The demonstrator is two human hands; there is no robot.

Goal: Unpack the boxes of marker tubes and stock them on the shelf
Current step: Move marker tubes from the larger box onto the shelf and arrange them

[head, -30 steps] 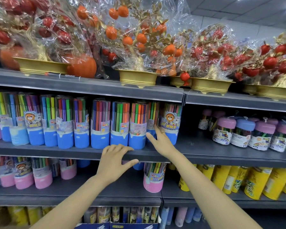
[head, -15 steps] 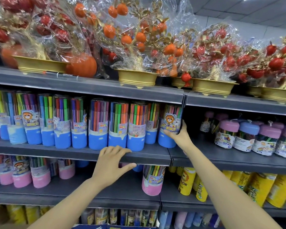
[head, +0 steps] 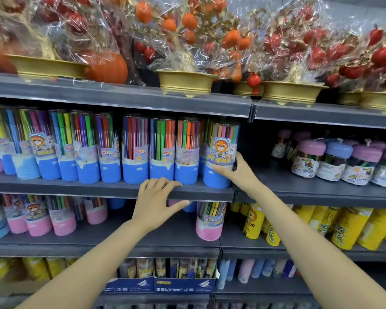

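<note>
Gripping the blue-based marker tube [head: 221,157] at mid-right of the frame, the right hand [head: 239,172] seems to square it with its row, while the left hand [head: 156,201] clasps the shelf edge [head: 98,190], likely for balance.

Cellophane-wrapped fruit trees in gold pots [head: 185,82] are ranged along the top, yellow tubes [head: 252,221] lower right.

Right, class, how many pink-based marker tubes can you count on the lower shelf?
5 tubes: four grouped at the left, one alone below the right hand. Others may be hidden behind.
</note>
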